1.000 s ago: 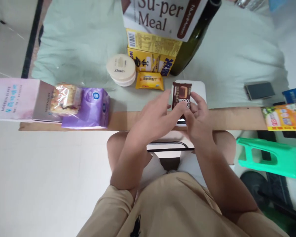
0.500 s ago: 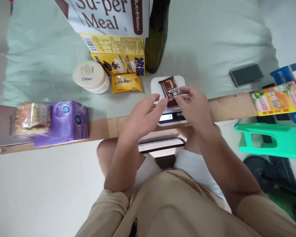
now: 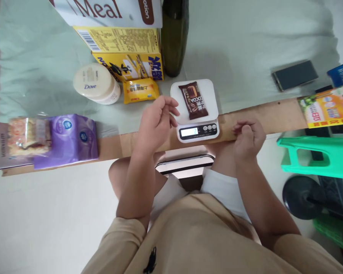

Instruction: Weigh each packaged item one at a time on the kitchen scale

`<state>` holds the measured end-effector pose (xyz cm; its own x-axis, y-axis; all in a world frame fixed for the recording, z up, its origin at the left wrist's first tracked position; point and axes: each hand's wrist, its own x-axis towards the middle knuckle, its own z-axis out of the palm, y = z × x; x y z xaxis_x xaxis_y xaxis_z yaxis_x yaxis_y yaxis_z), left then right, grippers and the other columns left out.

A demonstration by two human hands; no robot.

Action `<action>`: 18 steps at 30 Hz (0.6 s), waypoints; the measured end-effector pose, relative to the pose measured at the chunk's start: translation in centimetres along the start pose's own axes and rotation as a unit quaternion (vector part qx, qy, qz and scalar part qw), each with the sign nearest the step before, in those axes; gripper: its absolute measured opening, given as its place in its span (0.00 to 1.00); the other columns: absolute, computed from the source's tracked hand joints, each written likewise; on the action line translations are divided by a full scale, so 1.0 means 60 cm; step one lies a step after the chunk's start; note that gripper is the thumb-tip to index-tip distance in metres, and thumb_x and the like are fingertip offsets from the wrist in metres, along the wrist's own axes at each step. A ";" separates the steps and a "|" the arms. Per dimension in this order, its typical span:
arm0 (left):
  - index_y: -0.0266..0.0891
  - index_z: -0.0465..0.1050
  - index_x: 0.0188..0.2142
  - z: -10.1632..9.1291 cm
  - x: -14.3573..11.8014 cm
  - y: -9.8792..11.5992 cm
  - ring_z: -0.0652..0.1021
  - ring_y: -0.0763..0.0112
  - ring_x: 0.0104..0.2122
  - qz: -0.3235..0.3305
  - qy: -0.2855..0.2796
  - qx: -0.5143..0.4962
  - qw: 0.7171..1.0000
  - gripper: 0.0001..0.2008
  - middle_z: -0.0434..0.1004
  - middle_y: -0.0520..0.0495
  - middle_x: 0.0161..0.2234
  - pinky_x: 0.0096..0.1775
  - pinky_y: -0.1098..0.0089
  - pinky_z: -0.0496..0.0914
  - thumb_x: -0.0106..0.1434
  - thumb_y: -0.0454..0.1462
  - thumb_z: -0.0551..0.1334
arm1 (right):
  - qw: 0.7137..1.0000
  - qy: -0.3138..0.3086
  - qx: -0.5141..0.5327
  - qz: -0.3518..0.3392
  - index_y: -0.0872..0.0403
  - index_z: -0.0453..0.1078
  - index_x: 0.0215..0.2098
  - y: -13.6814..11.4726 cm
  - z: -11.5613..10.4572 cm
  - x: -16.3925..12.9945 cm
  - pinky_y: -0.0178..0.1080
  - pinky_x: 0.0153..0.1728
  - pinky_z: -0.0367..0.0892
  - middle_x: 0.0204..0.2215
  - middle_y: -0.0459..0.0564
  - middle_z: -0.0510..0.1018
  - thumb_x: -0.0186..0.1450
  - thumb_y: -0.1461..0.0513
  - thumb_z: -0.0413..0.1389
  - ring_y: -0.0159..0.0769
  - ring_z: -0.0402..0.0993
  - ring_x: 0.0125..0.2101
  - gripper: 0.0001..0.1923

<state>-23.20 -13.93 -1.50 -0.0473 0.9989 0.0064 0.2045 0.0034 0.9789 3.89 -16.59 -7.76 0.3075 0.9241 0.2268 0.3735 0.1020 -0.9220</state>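
A brown cocoa snack packet lies flat, slightly tilted, on the white plate of a kitchen scale. Lit figures show on the scale's small display. Just left of the scale, my left hand hovers with loosely bent fingers apart and nothing in them. To the scale's right, my right hand is over the table's front edge, its fingers curled in towards the palm and no object visible in it. Neither hand touches the packet.
Behind to the left stand a Dove jar, a small yellow packet, yellow boxes and a dark green bottle. A purple tissue pack lies left. Rightward are a phone and a green stool.
Both hands have drawn away from the cocoa packet, the left one leftwards, the right one right and down. The packet stays on the scale, and the display reading has changed from 0.
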 end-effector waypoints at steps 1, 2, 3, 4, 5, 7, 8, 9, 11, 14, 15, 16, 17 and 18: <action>0.45 0.73 0.34 0.000 0.002 -0.004 0.72 0.72 0.24 0.027 0.018 -0.001 0.999 0.07 0.75 0.51 0.27 0.29 0.64 0.65 0.68 0.37 0.57 | 1.000 0.003 0.003 0.003 0.50 0.73 0.39 0.003 -0.001 -0.003 0.46 0.37 0.74 0.30 0.49 0.75 0.70 0.50 0.52 0.39 0.75 0.33 0.14; 0.45 0.73 0.32 0.000 0.003 -0.007 0.71 0.72 0.25 0.055 0.031 0.000 0.998 0.07 0.73 0.51 0.26 0.30 0.64 0.65 0.65 0.34 0.57 | 1.000 0.005 0.003 0.005 0.50 0.73 0.39 0.005 -0.001 -0.006 0.46 0.37 0.74 0.30 0.49 0.75 0.70 0.50 0.51 0.39 0.75 0.33 0.14; 0.44 0.71 0.29 0.000 0.003 -0.008 0.70 0.72 0.26 0.079 0.035 0.001 0.996 0.08 0.70 0.51 0.25 0.30 0.63 0.64 0.62 0.32 0.58 | 1.000 0.005 0.004 0.006 0.50 0.72 0.39 0.005 0.000 -0.007 0.46 0.37 0.74 0.31 0.49 0.75 0.70 0.50 0.51 0.39 0.75 0.33 0.14; 0.44 0.69 0.26 0.001 0.003 -0.008 0.69 0.71 0.26 0.095 0.032 0.002 0.995 0.09 0.68 0.51 0.24 0.31 0.63 0.63 0.60 0.31 0.58 | 1.000 0.005 0.006 0.008 0.50 0.72 0.38 0.004 0.001 -0.007 0.46 0.38 0.74 0.31 0.50 0.75 0.70 0.51 0.51 0.39 0.76 0.33 0.14; 0.43 0.67 0.23 0.001 0.003 -0.006 0.68 0.71 0.26 0.104 0.025 0.002 0.994 0.10 0.66 0.51 0.23 0.30 0.63 0.62 0.59 0.30 0.57 | 1.000 0.002 0.008 0.009 0.49 0.73 0.38 0.003 0.003 -0.007 0.47 0.38 0.74 0.32 0.50 0.76 0.70 0.51 0.50 0.40 0.76 0.34 0.14; 0.43 0.63 0.19 0.002 0.001 0.000 0.64 0.72 0.22 0.105 0.008 0.003 0.994 0.13 0.61 0.51 0.19 0.28 0.63 0.58 0.58 0.30 0.57 | 1.000 -0.005 0.012 0.008 0.49 0.73 0.37 0.000 0.004 -0.006 0.47 0.38 0.74 0.31 0.50 0.76 0.69 0.51 0.51 0.40 0.76 0.34 0.14; 0.43 0.63 0.19 0.003 0.000 0.003 0.62 0.72 0.21 0.102 0.002 0.002 0.995 0.14 0.59 0.52 0.17 0.27 0.63 0.57 0.60 0.31 0.57 | 1.000 -0.008 0.014 0.008 0.49 0.73 0.37 -0.001 0.004 -0.006 0.47 0.37 0.74 0.31 0.50 0.76 0.69 0.51 0.51 0.41 0.76 0.34 0.14; 0.43 0.63 0.19 0.005 -0.001 0.006 0.61 0.72 0.20 0.098 -0.001 -0.002 0.995 0.15 0.58 0.52 0.17 0.26 0.63 0.56 0.63 0.33 0.57 | 1.000 -0.009 0.016 0.007 0.49 0.73 0.36 -0.003 0.004 -0.006 0.47 0.37 0.74 0.30 0.50 0.76 0.69 0.51 0.51 0.41 0.76 0.33 0.13; 0.43 0.65 0.21 0.008 -0.002 0.009 0.61 0.72 0.20 0.091 -0.003 -0.005 0.996 0.20 0.59 0.52 0.17 0.26 0.64 0.58 0.70 0.41 0.57 | 1.000 -0.012 0.020 0.013 0.49 0.74 0.37 -0.006 0.001 -0.007 0.47 0.38 0.74 0.31 0.51 0.77 0.69 0.52 0.51 0.41 0.76 0.34 0.13; 0.43 0.68 0.25 0.014 -0.002 0.007 0.66 0.72 0.22 0.080 0.000 0.021 0.997 0.25 0.64 0.52 0.19 0.28 0.65 0.63 0.74 0.53 0.57 | 0.999 -0.027 0.007 0.028 0.49 0.74 0.39 -0.009 -0.003 -0.009 0.49 0.40 0.75 0.33 0.52 0.78 0.70 0.52 0.50 0.42 0.77 0.36 0.13; 0.44 0.70 0.27 0.015 -0.001 0.005 0.68 0.71 0.22 0.080 0.003 0.024 0.997 0.24 0.66 0.51 0.20 0.29 0.65 0.65 0.74 0.55 0.56 | 0.999 -0.027 -0.002 0.030 0.49 0.74 0.39 -0.009 -0.003 -0.009 0.50 0.40 0.75 0.33 0.52 0.78 0.70 0.52 0.50 0.43 0.78 0.36 0.14; 0.45 0.72 0.30 0.016 0.001 0.003 0.69 0.71 0.23 0.082 0.006 0.021 0.996 0.22 0.68 0.51 0.22 0.29 0.65 0.66 0.74 0.54 0.56 | 0.999 -0.026 -0.011 0.031 0.49 0.73 0.39 -0.009 -0.004 -0.010 0.50 0.40 0.76 0.33 0.52 0.78 0.70 0.51 0.50 0.43 0.78 0.36 0.14; 0.45 0.74 0.33 0.016 0.003 0.001 0.70 0.70 0.25 0.088 0.010 0.015 0.996 0.19 0.70 0.51 0.24 0.31 0.65 0.67 0.74 0.52 0.56 | 0.999 -0.026 -0.018 0.030 0.49 0.73 0.39 -0.009 -0.003 -0.010 0.50 0.40 0.76 0.34 0.53 0.78 0.70 0.50 0.49 0.43 0.78 0.36 0.15; 0.46 0.74 0.34 0.016 0.005 -0.001 0.71 0.70 0.26 0.095 0.014 0.012 0.995 0.16 0.72 0.50 0.26 0.32 0.65 0.68 0.74 0.49 0.56 | 0.999 -0.024 -0.022 0.026 0.48 0.72 0.39 -0.008 -0.002 -0.009 0.51 0.40 0.76 0.33 0.53 0.78 0.69 0.50 0.49 0.43 0.78 0.36 0.15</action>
<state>-22.30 -13.60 -1.76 -0.0325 0.9797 0.1977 0.2347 -0.1848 0.9544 3.66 -17.20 -7.39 0.2846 0.9448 0.1626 0.3966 0.0384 -0.9172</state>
